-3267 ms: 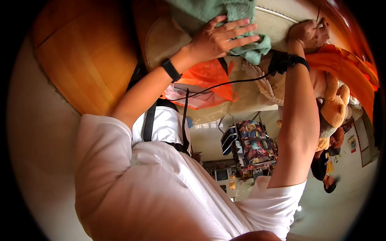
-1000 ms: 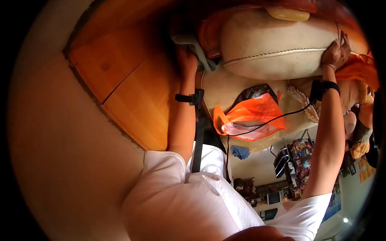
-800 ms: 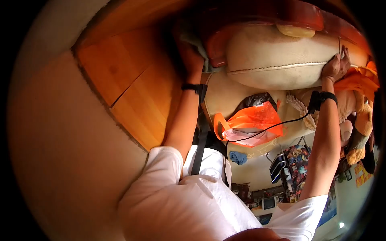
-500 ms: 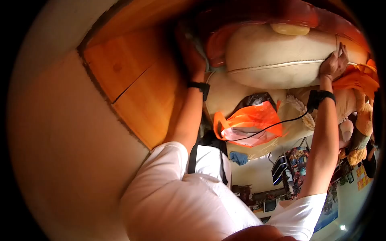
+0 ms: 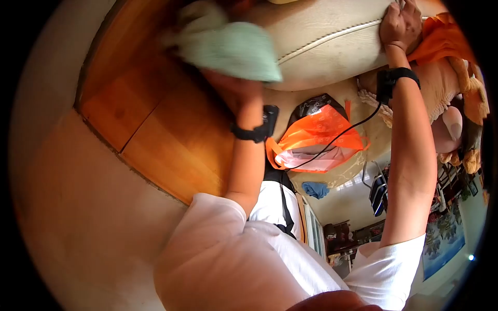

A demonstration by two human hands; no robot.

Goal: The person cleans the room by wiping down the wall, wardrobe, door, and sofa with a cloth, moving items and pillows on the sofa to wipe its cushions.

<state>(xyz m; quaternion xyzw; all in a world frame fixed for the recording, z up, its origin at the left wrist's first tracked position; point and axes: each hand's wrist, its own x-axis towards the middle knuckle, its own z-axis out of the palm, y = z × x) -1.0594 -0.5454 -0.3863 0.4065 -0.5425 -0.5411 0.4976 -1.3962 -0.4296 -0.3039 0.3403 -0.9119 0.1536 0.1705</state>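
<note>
My left hand (image 5: 236,89) is at the upper left, closed on a pale green cloth (image 5: 236,52). The cloth is blurred by motion and hides most of my fingers. Beside it bulges the cream leather sofa cushion (image 5: 329,52) with its stitched seam. My right hand (image 5: 402,26) presses on the cushion's right end, fingers stretched toward the top edge and holding nothing. An orange cloth (image 5: 443,39) hangs just beside that hand.
An orange bag (image 5: 316,136) and a small blue cloth (image 5: 315,189) lie on the sofa seat. A black cable (image 5: 342,142) runs from my right wrist strap. Plush toys (image 5: 472,124) sit at right. Wooden panelling (image 5: 171,140) lines the left.
My left hand has come back from the dark gap behind the sofa, bringing the green cloth into plain view. The view has shifted, so the cushion and my right hand appear higher.
</note>
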